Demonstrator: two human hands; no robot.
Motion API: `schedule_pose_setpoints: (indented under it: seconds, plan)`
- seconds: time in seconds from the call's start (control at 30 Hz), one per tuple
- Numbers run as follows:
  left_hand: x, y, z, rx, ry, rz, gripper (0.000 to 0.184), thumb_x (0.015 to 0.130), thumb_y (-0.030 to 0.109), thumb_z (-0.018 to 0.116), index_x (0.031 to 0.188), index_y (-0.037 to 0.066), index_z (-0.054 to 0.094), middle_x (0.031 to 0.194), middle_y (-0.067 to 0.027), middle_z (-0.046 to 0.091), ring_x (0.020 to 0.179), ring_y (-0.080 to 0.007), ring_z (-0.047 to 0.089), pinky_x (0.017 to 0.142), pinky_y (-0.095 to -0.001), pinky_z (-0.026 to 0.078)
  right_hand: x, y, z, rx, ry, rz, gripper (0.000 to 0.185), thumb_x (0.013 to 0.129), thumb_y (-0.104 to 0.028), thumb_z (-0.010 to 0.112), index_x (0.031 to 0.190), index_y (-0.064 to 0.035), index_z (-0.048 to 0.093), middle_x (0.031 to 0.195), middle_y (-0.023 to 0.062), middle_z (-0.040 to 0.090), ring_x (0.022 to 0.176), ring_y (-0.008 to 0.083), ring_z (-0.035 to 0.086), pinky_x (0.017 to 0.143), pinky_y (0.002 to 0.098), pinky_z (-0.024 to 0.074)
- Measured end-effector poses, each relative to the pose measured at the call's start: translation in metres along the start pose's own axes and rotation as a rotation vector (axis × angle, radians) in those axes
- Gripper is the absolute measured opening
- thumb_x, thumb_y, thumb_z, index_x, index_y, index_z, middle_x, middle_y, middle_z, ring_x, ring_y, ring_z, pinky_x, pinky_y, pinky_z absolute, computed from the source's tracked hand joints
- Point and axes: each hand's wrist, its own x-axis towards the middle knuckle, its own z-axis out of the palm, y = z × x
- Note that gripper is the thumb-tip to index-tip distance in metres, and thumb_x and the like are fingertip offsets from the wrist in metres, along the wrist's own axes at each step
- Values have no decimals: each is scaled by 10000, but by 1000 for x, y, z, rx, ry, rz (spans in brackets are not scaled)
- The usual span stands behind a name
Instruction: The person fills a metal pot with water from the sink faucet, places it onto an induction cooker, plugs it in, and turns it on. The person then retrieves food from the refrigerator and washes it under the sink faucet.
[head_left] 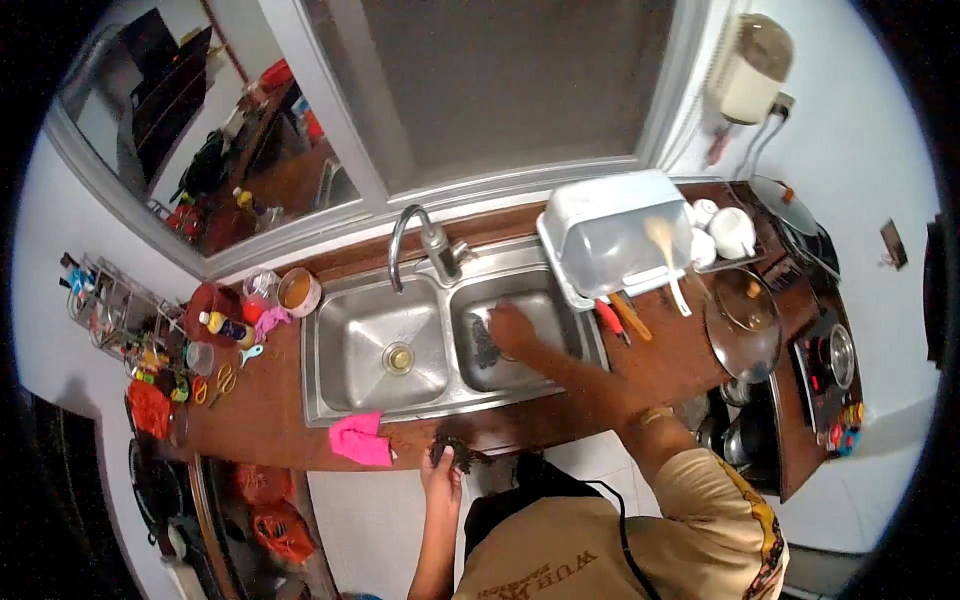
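My left hand (442, 480) is closed around a dark, ragged clump (452, 455) at the front edge of the counter. What the clump is made of, I cannot make out. My right hand (513, 332) reaches into the right basin (555, 300) of the steel double sink. Just left of it, dark loose bits (484, 345) lie on the basin floor. The fingers of this hand are too blurred to show whether they grip anything. A bright pink cloth (361, 438) rests on the counter edge, left of my left hand.
The faucet (436, 250) stands behind the left basin (345, 320). At the right are a covered dish rack (610, 240), red-handled and orange-handled tools, white cups (732, 233) and a glass-lidded pan (742, 325). Scissors (222, 382), a bottle (226, 328) and tubs crowd the left side.
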Motion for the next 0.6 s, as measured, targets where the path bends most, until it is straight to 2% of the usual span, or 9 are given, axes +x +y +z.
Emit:
schedule_pose_setpoints:
  seconds: [0.07, 0.13, 0.17, 0.27, 0.33, 0.43, 0.53, 0.57, 0.6]
  plan:
    - [17, 8, 19, 71, 60, 51, 328, 773, 80, 693, 1056, 96, 530, 968, 0, 590, 790, -75, 552, 639, -189, 451, 41, 2, 17, -27, -18, 26, 165, 838, -140, 455, 835, -28, 575, 890, 177, 543, 825, 326, 544, 723, 446, 470]
    - [29, 22, 42, 277, 51, 211, 352, 767, 96, 707, 1071, 66, 533, 990, -13, 574, 862, -98, 542, 777, -233, 445, 82, 13, 40, 10, 22, 165, 165, 844, -142, 457, 891, -19, 557, 911, 162, 525, 812, 320, 546, 715, 450, 472]
    - [40, 25, 44, 306, 64, 200, 359, 772, 92, 700, 1088, 46, 536, 1006, -29, 580, 889, -117, 542, 837, -253, 428, 99, 17, 49, 26, 33, 211, 169, 846, -142, 457, 910, -16, 550, 919, 158, 519, 808, 318, 546, 712, 451, 473]
    - [76, 39, 56, 469, 62, 286, 345, 781, 82, 689, 1086, 30, 538, 1018, -34, 585, 900, -113, 539, 830, -251, 428, 124, 20, 56, -39, 28, 265, 178, 849, -144, 457, 949, -13, 525, 912, 117, 505, 826, 290, 549, 699, 445, 477]
    - [98, 46, 64, 496, 67, 310, 325, 791, 77, 677, 1082, 26, 542, 1022, -37, 591, 899, -115, 542, 833, -248, 428, 127, 25, 61, -203, -88, 192, 263, 762, -158, 566, 979, -13, 536, 980, 113, 490, 895, 239, 502, 665, 385, 472]
    - [133, 56, 81, 494, 64, 321, 330, 796, 57, 661, 1100, 21, 536, 1018, -44, 587, 905, -125, 545, 836, -232, 421, 123, 36, 86, -217, -87, 148, 259, 745, -164, 578, 958, -23, 531, 975, 99, 484, 877, 241, 486, 668, 425, 439]
    - [172, 52, 83, 470, 39, 363, 342, 795, 55, 659, 1109, 13, 532, 1028, -48, 579, 917, -130, 542, 842, -240, 418, 119, 41, 90, -216, -162, 206, 224, 819, -219, 529, 959, -47, 562, 957, 64, 507, 914, 234, 509, 695, 401, 469]
    - [170, 67, 102, 623, 101, 393, 351, 795, 60, 658, 1114, 3, 525, 1040, -55, 573, 930, -131, 538, 852, -245, 417, 117, 44, 93, -215, -188, 229, 224, 844, -237, 512, 959, -55, 573, 950, 52, 515, 926, 232, 517, 704, 394, 478]
    - [187, 60, 96, 577, 61, 438, 378, 795, 63, 659, 1134, -1, 507, 1052, -68, 568, 933, -132, 538, 850, -245, 418, 114, 51, 100, -203, -122, 165, 233, 838, -235, 521, 969, -50, 573, 960, 55, 517, 920, 232, 519, 700, 391, 481]
